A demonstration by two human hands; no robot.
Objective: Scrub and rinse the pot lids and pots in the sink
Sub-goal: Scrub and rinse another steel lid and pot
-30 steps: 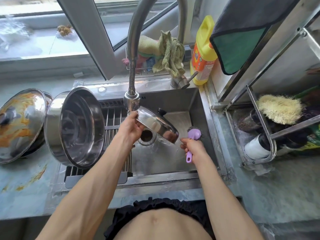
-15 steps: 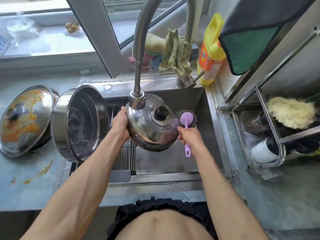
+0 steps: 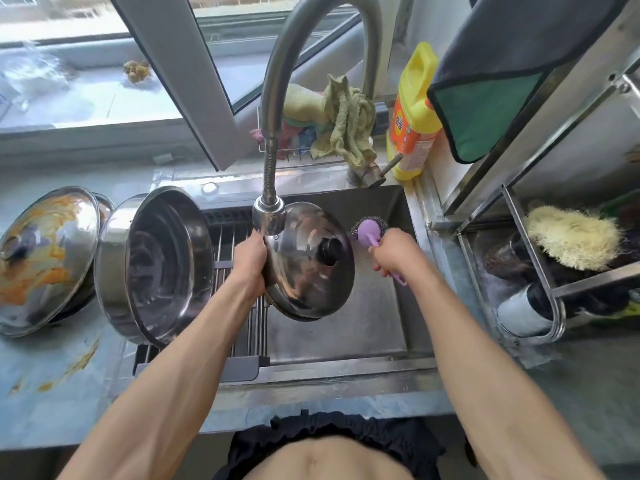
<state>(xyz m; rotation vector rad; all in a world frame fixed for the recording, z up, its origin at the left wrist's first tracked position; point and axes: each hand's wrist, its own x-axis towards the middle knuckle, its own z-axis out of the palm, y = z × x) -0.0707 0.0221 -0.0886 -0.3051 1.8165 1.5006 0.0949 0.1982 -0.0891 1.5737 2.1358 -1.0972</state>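
Left hand (image 3: 250,255) grips the lid (image 3: 309,261) by its rim, over the sink (image 3: 346,344) under the tap (image 3: 269,216); right hand (image 3: 391,251) clutches the scrubber (image 3: 370,229) beside it; bottle (image 3: 414,116) label unreadable.

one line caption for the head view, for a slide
Left hand holds a steel lid under the faucet; right hand grips a purple scrubber.

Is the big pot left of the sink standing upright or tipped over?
Tipped on its side. The big pot leans on the drying rack, its open mouth facing the sink, so its ringed bottom shows inside.
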